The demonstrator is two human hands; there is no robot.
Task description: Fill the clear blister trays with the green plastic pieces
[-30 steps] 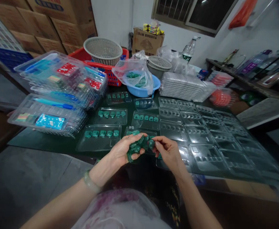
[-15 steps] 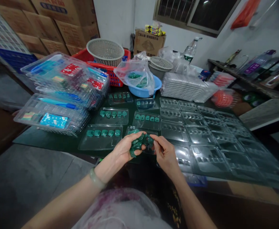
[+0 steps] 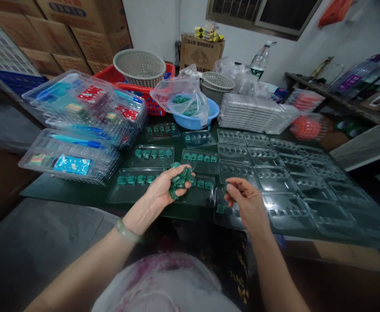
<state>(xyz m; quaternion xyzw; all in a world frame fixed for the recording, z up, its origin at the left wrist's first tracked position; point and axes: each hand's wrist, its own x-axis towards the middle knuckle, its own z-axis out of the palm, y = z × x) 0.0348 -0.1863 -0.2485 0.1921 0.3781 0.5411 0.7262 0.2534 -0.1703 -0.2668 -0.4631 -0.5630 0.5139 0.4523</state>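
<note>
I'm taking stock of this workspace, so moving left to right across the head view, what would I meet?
Stacked plastic boxes, left hand holding green pieces, right hand pinching another green piece, orange-red packages, purple-labelled bottle.

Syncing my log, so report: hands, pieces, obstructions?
Left hand gripping green pieces. Right hand pinching single green piece by transparent tray. That hand partly hides the tray.

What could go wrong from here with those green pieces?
A few green pieces might spill, since the left hand grips a whole heap. The single piece might slip: the right hand only pinches it. The tray partly hidden by that hand could get knocked, lying near the table's front edge.
</note>
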